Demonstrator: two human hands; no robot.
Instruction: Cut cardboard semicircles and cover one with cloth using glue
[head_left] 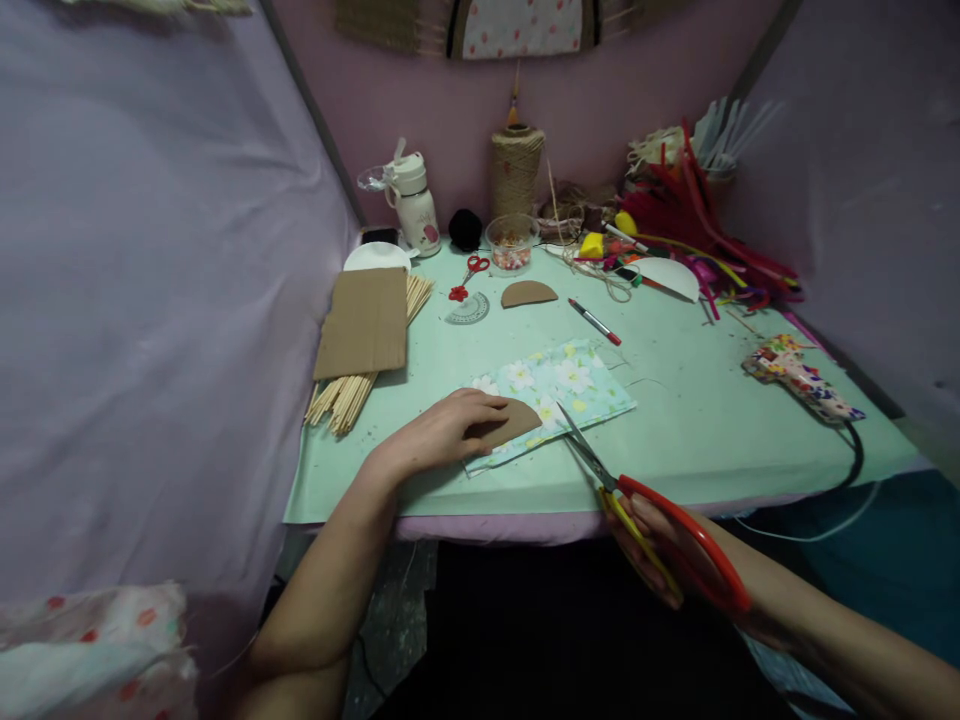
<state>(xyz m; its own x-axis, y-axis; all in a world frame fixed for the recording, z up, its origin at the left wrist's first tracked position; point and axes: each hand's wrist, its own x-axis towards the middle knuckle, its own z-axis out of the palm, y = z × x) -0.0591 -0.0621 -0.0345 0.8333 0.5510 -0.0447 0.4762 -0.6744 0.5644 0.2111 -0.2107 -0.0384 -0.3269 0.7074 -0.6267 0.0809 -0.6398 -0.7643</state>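
On the pale green table (pixel 675 400), the left hand (pixel 457 425) presses cardboard (pixel 512 424) onto flowered cloth (pixel 577 375). The right hand (pixel 649 545) grips scissors (pixel 600 468).

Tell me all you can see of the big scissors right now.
The big scissors have slim, grey, metal-looking blades and large handles, one red and one yellow, which look like plastic. The right hand grips them by the handles. The blades are parted and point away from the person, toward the left. One blade's tip lies over the flowered cloth; the other is near its front edge. Whether they touch the cloth is unclear.
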